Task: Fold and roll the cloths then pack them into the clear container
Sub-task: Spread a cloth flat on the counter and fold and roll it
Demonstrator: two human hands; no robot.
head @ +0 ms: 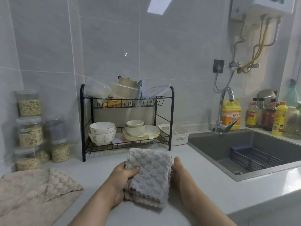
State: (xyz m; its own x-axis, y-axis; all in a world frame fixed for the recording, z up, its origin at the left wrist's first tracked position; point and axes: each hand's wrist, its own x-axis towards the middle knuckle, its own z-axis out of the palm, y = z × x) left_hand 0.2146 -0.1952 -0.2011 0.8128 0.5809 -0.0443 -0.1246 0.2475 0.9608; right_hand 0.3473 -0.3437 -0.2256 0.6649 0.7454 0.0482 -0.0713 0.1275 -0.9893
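Your forearms are bare along their whole visible length, from the bottom of the view up to the wrists. Your left hand (121, 180) and right hand (179, 173) are bare as well, skin plain, each showing a rounded thumb.

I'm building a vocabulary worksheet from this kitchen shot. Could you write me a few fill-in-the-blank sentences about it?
1. The left hand and right hand hold a folded ____ cloth.
2. The beige cloths lie on the counter to the person's ____.
3. The black rack has ____ shelves.
4. The faucet stands behind the ____.
Missing words: grey, left, two, sink.
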